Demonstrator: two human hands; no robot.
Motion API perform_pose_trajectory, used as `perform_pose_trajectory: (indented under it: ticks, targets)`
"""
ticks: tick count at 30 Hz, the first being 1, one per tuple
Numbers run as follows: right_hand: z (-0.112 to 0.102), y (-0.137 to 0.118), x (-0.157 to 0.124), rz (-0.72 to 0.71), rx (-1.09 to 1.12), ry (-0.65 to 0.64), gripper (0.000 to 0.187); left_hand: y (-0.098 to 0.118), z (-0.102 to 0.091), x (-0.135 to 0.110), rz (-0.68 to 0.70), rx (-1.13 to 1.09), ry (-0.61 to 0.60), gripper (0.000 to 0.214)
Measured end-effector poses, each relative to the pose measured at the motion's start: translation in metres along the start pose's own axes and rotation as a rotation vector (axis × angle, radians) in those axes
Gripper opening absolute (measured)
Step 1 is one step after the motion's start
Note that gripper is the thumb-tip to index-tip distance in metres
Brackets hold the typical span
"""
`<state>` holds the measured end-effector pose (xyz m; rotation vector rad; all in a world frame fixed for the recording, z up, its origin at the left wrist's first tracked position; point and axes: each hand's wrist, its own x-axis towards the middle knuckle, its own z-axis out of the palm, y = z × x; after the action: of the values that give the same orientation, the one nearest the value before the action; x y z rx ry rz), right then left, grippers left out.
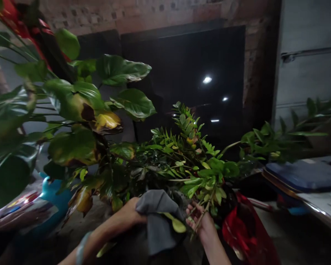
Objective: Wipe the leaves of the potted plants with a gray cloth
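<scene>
My left hand (pixel 134 212) is closed on a grey cloth (pixel 161 224) that drapes down in front of the foliage. A pale yellow-green leaf (pixel 178 225) shows against the cloth. To its right, my right hand (pixel 200 221) has its fingers curled around a thin plant stem (pixel 205 211). Green leaves (pixel 212 180) spread just above that hand. Behind both hands stands a bushy potted plant (pixel 182 147) with many small leaflets; its base is hidden.
A large plant with broad, partly yellowed leaves (pixel 79 143) fills the left. A red plastic bag (pixel 245 232) lies right of my right hand. A blue case (pixel 303 175) rests on a table at right. Dark glossy panels (pixel 182 66) stand behind.
</scene>
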<state>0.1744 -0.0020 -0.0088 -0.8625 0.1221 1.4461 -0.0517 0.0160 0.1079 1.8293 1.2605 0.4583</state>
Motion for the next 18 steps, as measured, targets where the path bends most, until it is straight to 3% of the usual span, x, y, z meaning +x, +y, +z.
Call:
perform_pose_trajectory:
  ticks: [2, 4, 6, 7, 10, 12, 15, 18]
  targets:
    - [0.000, -0.002, -0.001, -0.008, 0.018, 0.002, 0.026, 0.016, -0.023, -0.006, 0.062, -0.021, 0.192, 0.019]
    - [0.001, -0.006, -0.003, -0.024, 0.052, -0.025, 0.025, 0.047, -0.038, 0.001, 0.147, -0.060, 0.495, 0.021]
    - [0.004, -0.011, -0.006, -0.033, 0.091, -0.069, 0.025, 0.083, -0.035, 0.014, 0.252, -0.096, 0.707, 0.026]
    - [0.005, -0.014, -0.008, -0.038, 0.112, -0.091, 0.026, 0.101, -0.027, 0.021, 0.308, -0.098, 0.732, 0.028]
    - [0.006, -0.026, -0.013, -0.060, 0.179, -0.138, 0.037, 0.132, 0.015, 0.037, 0.428, 0.043, 0.584, 0.024]
    - [0.004, -0.033, -0.017, -0.095, 0.234, -0.164, 0.039, 0.130, 0.047, 0.040, 0.449, 0.256, 0.388, 0.024]
    - [-0.001, -0.039, -0.022, -0.132, 0.300, -0.215, 0.037, 0.098, 0.082, 0.035, 0.354, 0.535, 0.131, 0.031]
    - [-0.005, -0.039, -0.021, -0.089, 0.207, -0.304, 0.045, 0.060, 0.097, 0.025, 0.208, 0.603, 0.035, 0.039]
